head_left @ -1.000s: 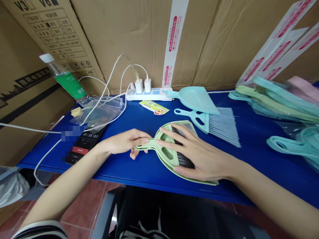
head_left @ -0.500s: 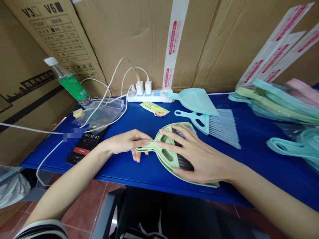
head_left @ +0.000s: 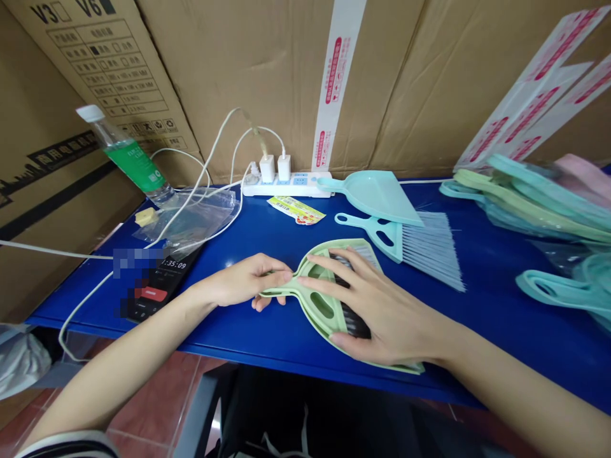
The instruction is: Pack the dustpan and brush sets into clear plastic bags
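A green dustpan [head_left: 321, 326] with a green brush [head_left: 319, 304] lying in it rests near the front edge of the blue table. My left hand [head_left: 252, 280] pinches the two handles together at their left end. Across the brush, my right hand [head_left: 367, 305] lies with its fingers spread, pressing on the brush head and dark bristles and hiding part of them. Behind these, a light-blue dustpan [head_left: 382, 196] partly overlaps a light-blue brush [head_left: 382, 234] with pale bristles.
Wrapped dustpans [head_left: 539, 203] and another light-blue set [head_left: 548, 289] lie at the right. A white power strip [head_left: 305, 184] with cables stands at the back. On the left are a bottle [head_left: 138, 166], plastic bag [head_left: 205, 213] and phone [head_left: 167, 280]. Cardboard [head_left: 267, 70] rises behind.
The view has shifted slightly. Both hands keep their places on the green set, with the left thumb lying a little differently on the handles.
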Demonstrator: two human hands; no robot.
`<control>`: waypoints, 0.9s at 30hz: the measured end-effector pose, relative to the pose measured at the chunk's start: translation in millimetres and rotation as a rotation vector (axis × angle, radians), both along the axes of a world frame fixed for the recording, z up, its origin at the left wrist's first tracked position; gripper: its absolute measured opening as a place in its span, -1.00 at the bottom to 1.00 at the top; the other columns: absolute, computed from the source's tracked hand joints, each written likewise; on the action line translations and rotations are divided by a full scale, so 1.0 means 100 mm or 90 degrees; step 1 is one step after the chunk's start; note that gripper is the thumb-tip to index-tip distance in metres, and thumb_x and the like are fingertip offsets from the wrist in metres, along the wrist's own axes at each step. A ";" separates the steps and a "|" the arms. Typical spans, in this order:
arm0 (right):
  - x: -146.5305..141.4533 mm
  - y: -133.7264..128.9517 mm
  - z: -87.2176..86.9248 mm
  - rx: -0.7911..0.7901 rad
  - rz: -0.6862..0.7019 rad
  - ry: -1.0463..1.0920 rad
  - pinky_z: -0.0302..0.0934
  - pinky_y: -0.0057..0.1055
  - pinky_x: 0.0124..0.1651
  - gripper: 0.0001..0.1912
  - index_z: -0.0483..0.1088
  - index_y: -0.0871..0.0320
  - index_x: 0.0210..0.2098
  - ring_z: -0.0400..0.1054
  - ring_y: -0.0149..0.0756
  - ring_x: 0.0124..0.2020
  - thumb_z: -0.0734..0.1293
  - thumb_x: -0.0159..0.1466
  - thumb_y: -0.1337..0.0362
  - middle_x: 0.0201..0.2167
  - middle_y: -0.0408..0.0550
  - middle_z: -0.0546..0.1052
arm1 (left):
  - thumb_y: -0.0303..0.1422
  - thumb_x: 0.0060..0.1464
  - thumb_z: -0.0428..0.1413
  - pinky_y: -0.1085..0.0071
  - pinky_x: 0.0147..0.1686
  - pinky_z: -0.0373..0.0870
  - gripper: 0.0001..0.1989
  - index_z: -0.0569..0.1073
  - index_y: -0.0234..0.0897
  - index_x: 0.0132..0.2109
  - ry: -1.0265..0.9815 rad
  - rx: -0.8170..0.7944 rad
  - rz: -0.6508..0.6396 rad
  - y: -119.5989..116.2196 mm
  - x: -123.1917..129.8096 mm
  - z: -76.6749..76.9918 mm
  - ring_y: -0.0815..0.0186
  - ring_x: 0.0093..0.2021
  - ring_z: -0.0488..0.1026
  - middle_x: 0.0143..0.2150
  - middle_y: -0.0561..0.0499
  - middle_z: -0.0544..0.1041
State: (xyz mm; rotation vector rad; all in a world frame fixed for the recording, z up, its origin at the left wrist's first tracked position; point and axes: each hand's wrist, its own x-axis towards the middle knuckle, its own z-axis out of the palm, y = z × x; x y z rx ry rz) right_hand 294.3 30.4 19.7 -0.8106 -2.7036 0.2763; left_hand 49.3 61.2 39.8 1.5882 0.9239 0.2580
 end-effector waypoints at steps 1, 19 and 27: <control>0.00 0.00 0.00 0.009 -0.001 0.001 0.17 0.16 0.17 -0.36 0.27 0.12 0.28 0.08 0.14 0.24 0.31 0.21 0.15 0.27 0.17 0.29 | -0.01 0.18 0.07 0.57 -0.67 0.18 -0.55 0.44 -0.39 -0.30 0.000 0.004 -0.007 0.00 0.00 0.00 0.57 -0.67 0.24 -0.43 0.05 0.49; -0.08 -0.07 0.18 0.098 -0.025 -0.027 0.30 0.08 0.07 -0.49 0.41 0.15 0.14 0.32 0.11 0.08 0.32 0.23 0.11 0.04 0.16 0.51 | -0.01 0.20 0.04 0.60 -0.68 0.15 -0.58 0.37 -0.34 -0.31 0.032 0.017 -0.018 0.01 0.02 0.02 0.59 -0.67 0.22 -0.43 0.10 0.44; -0.31 -0.41 -0.03 0.224 -0.196 -0.065 0.39 -0.03 -0.06 -0.54 0.40 0.26 0.15 0.38 0.16 0.04 0.23 0.34 0.18 0.02 0.26 0.52 | -0.08 0.26 -0.01 0.59 -0.65 0.16 -0.62 0.37 -0.34 -0.31 0.017 0.009 -0.036 -0.02 0.02 0.02 0.59 -0.67 0.20 -0.42 0.12 0.41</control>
